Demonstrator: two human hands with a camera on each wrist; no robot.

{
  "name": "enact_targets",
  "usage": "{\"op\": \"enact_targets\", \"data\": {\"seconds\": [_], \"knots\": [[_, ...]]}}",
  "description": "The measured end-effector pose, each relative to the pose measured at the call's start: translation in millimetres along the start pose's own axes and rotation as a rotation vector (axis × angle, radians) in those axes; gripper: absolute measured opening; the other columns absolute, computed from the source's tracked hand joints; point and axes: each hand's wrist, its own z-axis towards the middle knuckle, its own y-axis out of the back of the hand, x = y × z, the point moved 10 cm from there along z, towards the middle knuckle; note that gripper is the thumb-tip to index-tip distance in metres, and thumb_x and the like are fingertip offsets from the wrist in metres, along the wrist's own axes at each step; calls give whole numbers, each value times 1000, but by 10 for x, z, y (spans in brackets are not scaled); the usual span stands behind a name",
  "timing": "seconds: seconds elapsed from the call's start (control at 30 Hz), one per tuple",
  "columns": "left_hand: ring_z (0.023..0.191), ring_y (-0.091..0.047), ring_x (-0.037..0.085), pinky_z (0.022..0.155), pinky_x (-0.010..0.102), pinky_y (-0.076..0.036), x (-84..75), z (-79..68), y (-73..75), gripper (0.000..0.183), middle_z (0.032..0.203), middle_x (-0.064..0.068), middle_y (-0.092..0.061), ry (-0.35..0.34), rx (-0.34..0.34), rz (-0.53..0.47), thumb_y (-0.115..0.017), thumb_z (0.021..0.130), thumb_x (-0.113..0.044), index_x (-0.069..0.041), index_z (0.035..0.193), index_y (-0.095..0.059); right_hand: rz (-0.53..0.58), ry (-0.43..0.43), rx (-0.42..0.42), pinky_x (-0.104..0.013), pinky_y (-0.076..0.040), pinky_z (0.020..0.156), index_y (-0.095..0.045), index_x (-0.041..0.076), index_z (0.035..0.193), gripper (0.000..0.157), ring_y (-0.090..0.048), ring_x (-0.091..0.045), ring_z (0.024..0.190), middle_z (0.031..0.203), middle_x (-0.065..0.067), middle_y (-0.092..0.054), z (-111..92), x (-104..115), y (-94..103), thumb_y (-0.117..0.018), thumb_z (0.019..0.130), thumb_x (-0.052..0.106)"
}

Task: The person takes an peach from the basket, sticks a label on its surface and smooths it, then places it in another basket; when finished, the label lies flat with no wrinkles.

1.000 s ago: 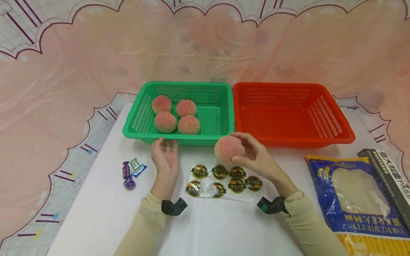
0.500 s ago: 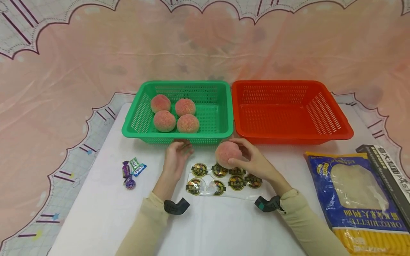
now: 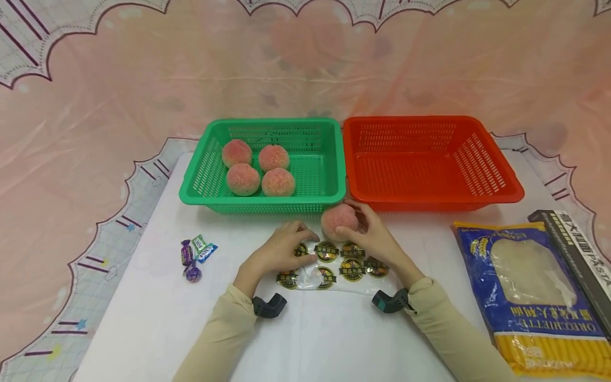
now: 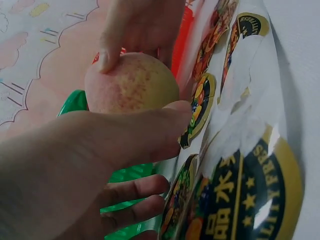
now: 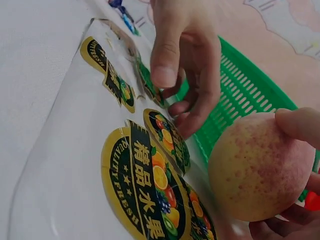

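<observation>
One peach (image 5: 257, 170), round and pink fading into yellow-green with reddish speckles, is in our right hand (image 3: 379, 239), close to the near right corner of the green basket (image 3: 262, 201). We clamp it between thumb and curled fingers. Our left hand (image 3: 279, 249) is over the left part of the sticker sheet (image 3: 365, 287), thumb and fingers apart; we cannot tell whether they touch it. Four other peaches (image 3: 243, 179) lie inside the green basket. Just right of that stands the red basket (image 3: 434, 204). Candies (image 3: 193, 274) lie leftward, a pasta bag (image 3: 534, 273) rightward.
</observation>
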Motion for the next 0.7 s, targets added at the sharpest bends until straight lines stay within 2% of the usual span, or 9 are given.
{"op": "enact_targets", "data": {"seconds": [0.17,0.43,0.57,0.7], "knots": [[99,-42,14,87,36,-35,-33,17,-20,40,107,-2,-49,-4,25,42,-60,80,-41,-23,116,-56,2,-5,4,-40,-31,104,-28,22,135,72,-37,-20,125,134,-1,-37,12,-2,-17,-66,77,39],[92,-42,13,81,33,-35,-69,5,-10,35,102,-2,-50,-30,40,32,-62,79,-37,-23,111,-58,-16,-15,26,-45,-31,103,-26,10,136,67,-37,-29,124,136,-12,-35,-55,227,-37,-63,82,25],[88,-41,11,79,31,-34,-78,-10,2,32,100,-2,-49,-44,37,25,-62,79,-37,-24,109,-58,-59,-3,46,-44,-35,100,-28,14,136,68,-38,-28,124,137,-6,-34,-23,119,-50,-63,81,33],[88,-41,11,78,31,-35,-72,-16,7,30,100,-2,-50,-42,40,19,-62,80,-35,-24,108,-59,-87,-27,81,-44,-36,99,-25,17,137,68,-36,-29,126,141,-5,-30,4,17,-64,-61,82,35]]}}
